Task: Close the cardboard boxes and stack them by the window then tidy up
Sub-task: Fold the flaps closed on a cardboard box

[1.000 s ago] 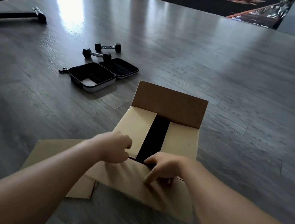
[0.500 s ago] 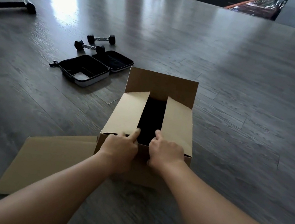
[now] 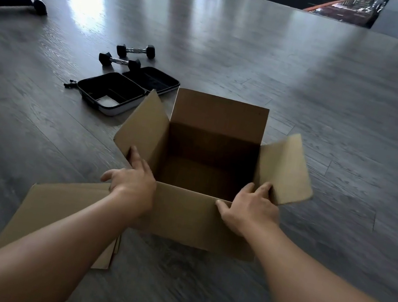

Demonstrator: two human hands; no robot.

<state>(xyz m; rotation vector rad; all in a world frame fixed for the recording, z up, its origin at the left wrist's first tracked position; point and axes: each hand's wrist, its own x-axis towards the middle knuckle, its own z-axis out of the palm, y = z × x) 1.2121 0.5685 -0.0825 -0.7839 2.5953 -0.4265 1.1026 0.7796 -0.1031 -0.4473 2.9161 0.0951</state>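
Note:
A brown cardboard box stands on the floor right in front of me, its top open and its inside dark. Its left flap and right flap are spread outward, and the far flap stands upright. My left hand presses straight fingers against the base of the left flap at the near corner. My right hand rests on the near right corner, fingers against the right flap and thumb on the front edge. A flattened cardboard box lies on the floor under my left forearm.
An open black zip case lies on the floor left of the box, with two small dumbbells behind it. A black bench frame stands at the far left. Grey wood floor stretches to the right and beyond.
The two side flaps, folded in over the opening before, are now spread outward. Both hands moved apart from the middle gap to the box's near corners.

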